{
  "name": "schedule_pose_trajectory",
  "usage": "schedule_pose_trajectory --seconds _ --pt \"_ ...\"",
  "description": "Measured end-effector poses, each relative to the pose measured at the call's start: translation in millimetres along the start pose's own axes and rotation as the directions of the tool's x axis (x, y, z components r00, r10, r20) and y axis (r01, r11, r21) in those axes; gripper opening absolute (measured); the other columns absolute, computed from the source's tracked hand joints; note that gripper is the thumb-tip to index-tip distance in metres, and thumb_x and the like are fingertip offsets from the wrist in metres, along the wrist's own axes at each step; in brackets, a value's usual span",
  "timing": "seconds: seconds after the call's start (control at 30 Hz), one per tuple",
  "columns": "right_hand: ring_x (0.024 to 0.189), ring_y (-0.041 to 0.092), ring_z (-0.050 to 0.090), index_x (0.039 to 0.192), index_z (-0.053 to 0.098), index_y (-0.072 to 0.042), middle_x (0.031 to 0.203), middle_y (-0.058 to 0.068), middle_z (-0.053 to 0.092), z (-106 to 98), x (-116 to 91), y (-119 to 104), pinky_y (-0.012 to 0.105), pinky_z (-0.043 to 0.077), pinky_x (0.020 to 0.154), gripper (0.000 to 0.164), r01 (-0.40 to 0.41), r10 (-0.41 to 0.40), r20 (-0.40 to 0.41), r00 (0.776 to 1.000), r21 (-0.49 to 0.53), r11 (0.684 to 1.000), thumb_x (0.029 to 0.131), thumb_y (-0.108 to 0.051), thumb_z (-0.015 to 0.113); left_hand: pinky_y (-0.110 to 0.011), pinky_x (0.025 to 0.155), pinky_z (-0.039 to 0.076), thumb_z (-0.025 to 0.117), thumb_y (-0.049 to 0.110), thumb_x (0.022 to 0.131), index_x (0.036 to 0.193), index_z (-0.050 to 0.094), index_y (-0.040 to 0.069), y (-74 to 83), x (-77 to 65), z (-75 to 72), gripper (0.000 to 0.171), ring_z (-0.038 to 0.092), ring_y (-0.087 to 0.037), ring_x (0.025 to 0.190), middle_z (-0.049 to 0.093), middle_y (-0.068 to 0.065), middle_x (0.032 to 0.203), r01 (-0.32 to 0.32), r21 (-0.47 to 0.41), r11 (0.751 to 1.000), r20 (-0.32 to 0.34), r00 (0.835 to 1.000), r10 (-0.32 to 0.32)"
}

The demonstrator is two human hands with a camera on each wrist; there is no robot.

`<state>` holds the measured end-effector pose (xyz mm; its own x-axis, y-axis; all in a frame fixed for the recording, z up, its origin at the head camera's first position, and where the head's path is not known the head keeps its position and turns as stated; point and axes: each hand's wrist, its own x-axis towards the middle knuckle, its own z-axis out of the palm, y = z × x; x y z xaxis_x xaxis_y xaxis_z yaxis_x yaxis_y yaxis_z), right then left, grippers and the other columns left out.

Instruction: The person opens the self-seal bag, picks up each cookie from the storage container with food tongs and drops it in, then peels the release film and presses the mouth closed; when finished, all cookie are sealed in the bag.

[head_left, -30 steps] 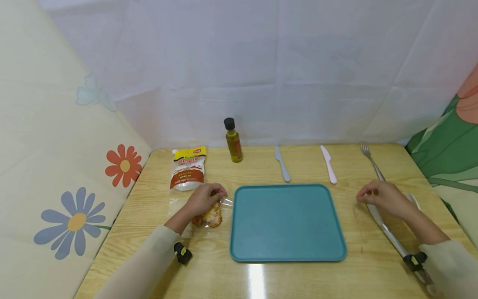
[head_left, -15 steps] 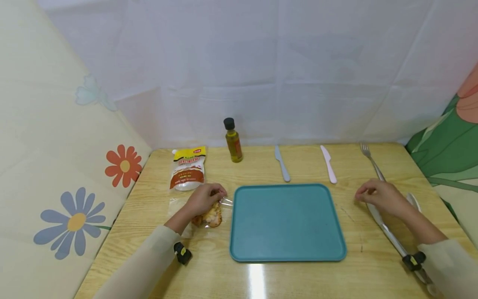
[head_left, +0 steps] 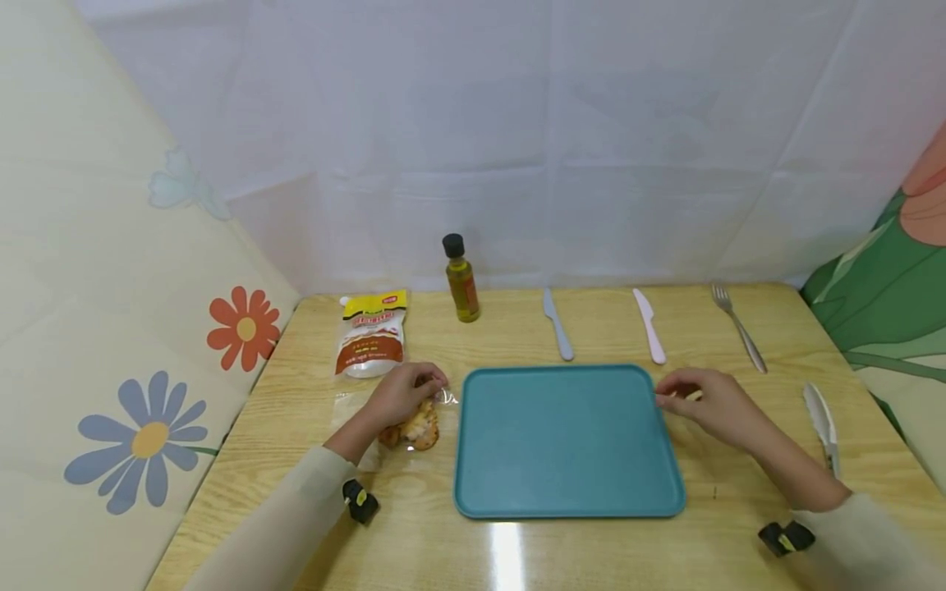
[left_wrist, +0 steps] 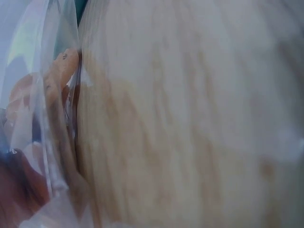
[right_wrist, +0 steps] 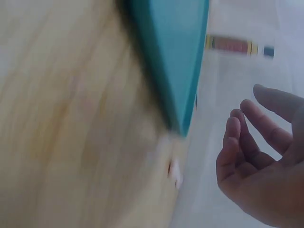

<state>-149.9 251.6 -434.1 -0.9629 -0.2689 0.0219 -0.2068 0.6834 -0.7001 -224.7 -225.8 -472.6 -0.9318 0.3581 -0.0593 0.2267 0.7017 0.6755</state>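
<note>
At the left of the tray, my left hand (head_left: 402,396) pinches the edge of a clear plastic bag (head_left: 447,397) lying on the table. A browned piece of food (head_left: 420,428) shows inside it, partly covered by the hand. In the left wrist view the plastic film stands in front of the fingers (left_wrist: 66,71). My right hand (head_left: 705,402) has its fingertips at the right rim of the teal tray (head_left: 567,443). Its fingers are loosely bent with a gap to the thumb, and the right wrist view shows nothing held.
A printed pouch (head_left: 372,336) and a dark-capped oil bottle (head_left: 462,283) stand at the back. Behind the tray lie a blue knife (head_left: 558,325) and a pink knife (head_left: 650,327). A fork (head_left: 740,328) and metal tongs (head_left: 822,423), partly hidden by the right arm, lie at right.
My right hand has moved left from over the tongs to the tray's right rim, uncovering the fork's handle. The left hand and the bag stay in place.
</note>
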Motion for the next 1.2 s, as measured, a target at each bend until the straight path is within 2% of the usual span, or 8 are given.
schedule_pose_trajectory --seconds 0.23,0.43,0.6,0.73,0.87,1.0,1.1,1.2 --pt "0.089 0.014 0.063 0.112 0.075 -0.002 0.097 0.000 0.071 45.9 17.8 -35.8 0.028 0.053 0.075 0.022 0.058 -0.084 0.166 0.983 0.154 0.986 0.096 -0.017 0.074 -0.030 0.070 0.047 0.059 0.014 0.106 0.099 0.074 0.010 -2.2 -0.1 -0.9 0.017 0.057 -0.013 0.073 0.066 0.002 0.079 -0.005 -0.011 1.000 -0.002 1.000 0.005" --pt "0.084 0.014 0.069 0.123 0.070 0.004 0.093 0.006 0.075 95.0 33.3 -78.2 0.026 0.053 0.071 0.033 0.047 -0.177 0.358 0.917 0.343 0.938 0.098 -0.017 0.072 -0.031 0.070 0.048 0.060 0.013 0.105 0.099 0.074 0.009 -2.4 -0.7 -1.1 0.016 0.058 -0.014 0.074 0.066 0.001 0.079 -0.007 -0.034 0.999 -0.009 1.000 0.007" --pt "0.088 0.019 0.074 0.137 0.061 0.005 0.100 0.016 0.077 133.9 46.8 -115.5 0.032 0.059 0.077 0.041 -0.087 -0.195 0.502 0.843 0.484 0.870 0.101 -0.013 0.067 -0.031 0.070 0.048 0.061 0.014 0.105 0.099 0.074 0.008 -1.6 -0.9 -1.1 0.016 0.058 -0.014 0.074 0.066 0.000 0.079 -0.009 -0.045 0.999 -0.015 1.000 0.008" --pt "0.091 0.023 0.075 0.151 0.046 0.005 0.106 0.021 0.076 162.2 55.6 -137.4 0.035 0.061 0.081 0.052 -0.211 -0.198 0.564 0.802 0.577 0.789 0.102 -0.007 0.062 -0.031 0.070 0.048 0.061 0.016 0.105 0.099 0.074 0.009 -1.0 -0.7 -1.3 0.016 0.059 -0.014 0.074 0.067 0.000 0.081 -0.005 -0.046 0.999 -0.014 1.000 0.004" --pt "0.095 0.027 0.075 0.160 0.027 0.003 0.114 0.027 0.073 184.4 60.0 -150.8 0.035 0.061 0.083 0.068 -0.342 -0.178 0.600 0.780 0.646 0.683 0.101 -0.001 0.061 -0.032 0.071 0.048 0.060 0.015 0.106 0.099 0.074 0.010 -0.3 -0.8 -1.1 0.016 0.059 -0.015 0.075 0.067 0.000 0.081 -0.001 -0.049 0.999 -0.010 1.000 0.001" --pt "0.099 0.029 0.074 0.160 0.022 0.004 0.119 0.030 0.070 196.9 62.8 -158.1 0.036 0.060 0.085 0.072 -0.436 -0.141 0.622 0.770 0.675 0.595 0.100 0.001 0.061 -0.033 0.072 0.047 0.060 0.014 0.105 0.099 0.074 0.010 0.6 -1.3 -1.4 0.016 0.058 -0.015 0.076 0.066 0.000 0.081 -0.004 -0.052 0.999 -0.013 1.000 0.003" --pt "0.098 0.027 0.075 0.156 0.028 0.009 0.120 0.029 0.070 200.8 63.9 -161.0 0.035 0.060 0.085 0.066 -0.480 -0.116 0.638 0.761 0.674 0.561 0.100 0.000 0.061 -0.032 0.072 0.047 0.061 0.014 0.105 0.099 0.074 0.009 0.7 -1.5 -1.7 0.015 0.057 -0.015 0.076 0.066 -0.001 0.081 -0.005 -0.056 0.998 -0.017 1.000 0.004" --pt "0.095 0.026 0.075 0.150 0.036 0.013 0.117 0.030 0.070 202.7 63.8 -162.0 0.034 0.061 0.084 0.056 -0.507 -0.116 0.662 0.741 0.664 0.550 0.101 0.000 0.059 -0.031 0.071 0.046 0.061 0.013 0.105 0.099 0.073 0.008 0.3 -1.5 -1.8 0.014 0.057 -0.015 0.076 0.065 -0.001 0.081 -0.011 -0.065 0.998 -0.022 1.000 0.010"
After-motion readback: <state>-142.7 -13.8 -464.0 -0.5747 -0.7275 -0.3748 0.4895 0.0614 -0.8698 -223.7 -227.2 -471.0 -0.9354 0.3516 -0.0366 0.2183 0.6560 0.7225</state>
